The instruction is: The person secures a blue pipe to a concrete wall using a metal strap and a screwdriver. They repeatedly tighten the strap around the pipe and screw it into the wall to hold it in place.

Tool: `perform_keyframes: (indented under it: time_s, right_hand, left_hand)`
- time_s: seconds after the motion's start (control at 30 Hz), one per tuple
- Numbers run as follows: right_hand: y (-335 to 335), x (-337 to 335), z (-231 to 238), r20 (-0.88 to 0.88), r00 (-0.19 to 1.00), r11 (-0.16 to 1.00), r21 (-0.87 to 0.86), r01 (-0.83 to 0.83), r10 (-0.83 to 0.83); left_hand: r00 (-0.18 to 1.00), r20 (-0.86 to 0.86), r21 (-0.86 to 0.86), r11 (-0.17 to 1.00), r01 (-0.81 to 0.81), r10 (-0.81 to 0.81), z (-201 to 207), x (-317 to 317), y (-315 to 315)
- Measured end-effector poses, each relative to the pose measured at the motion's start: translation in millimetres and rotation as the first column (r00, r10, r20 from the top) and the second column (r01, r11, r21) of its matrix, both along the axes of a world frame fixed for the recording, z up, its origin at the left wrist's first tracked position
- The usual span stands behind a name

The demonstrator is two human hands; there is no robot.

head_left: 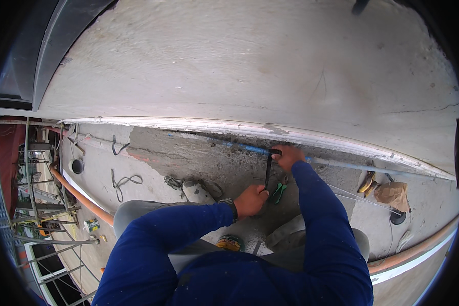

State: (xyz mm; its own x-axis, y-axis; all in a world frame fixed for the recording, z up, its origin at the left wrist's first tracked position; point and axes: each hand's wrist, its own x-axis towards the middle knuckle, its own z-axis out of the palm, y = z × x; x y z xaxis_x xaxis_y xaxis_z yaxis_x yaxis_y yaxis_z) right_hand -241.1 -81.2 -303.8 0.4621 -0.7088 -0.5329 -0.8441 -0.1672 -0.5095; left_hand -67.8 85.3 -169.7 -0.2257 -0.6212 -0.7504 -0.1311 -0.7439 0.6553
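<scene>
A blue pipe (252, 149) runs along the foot of the wall, low over the rough concrete. Black strip, like tape or rubber band (269, 171), is wound around it at one spot and stretches down toward me. My left hand (249, 201), with a watch on its wrist, is closed on the strip's lower end. At the wound spot my right hand (287, 157) is closed, its fingers pressing the strip against the pipe. Green-handled pliers (278, 193) lie on the floor between my hands and knees.
A white ledge (199, 123) runs just above the pipe. Loose cord (125, 184) and a dusty pale bundle (198, 192) lie left. A yellow-labelled can (230, 242) stands between my legs. To the right are brown paper (392, 196) and taut strings. Scaffolding (41, 204) rises beyond an orange pipe (81, 198).
</scene>
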Motion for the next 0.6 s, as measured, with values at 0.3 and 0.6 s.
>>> perform_keyframes:
  time_s: [0.3, 0.6]
  right_hand:
    - [-4, 2, 6, -0.034, 0.999, 0.999, 0.033, -0.003, 0.004]
    - [-6, -7, -4, 0.112, 0.993, 0.998, -0.038, -0.044, 0.049]
  left_hand:
    - [0.992, -0.018, 0.044, 0.991, -0.126, 0.127, 9, -2, -23]
    - [0.986, -0.078, -0.073, 0.985, -0.154, 0.148, -5, 6, -110]
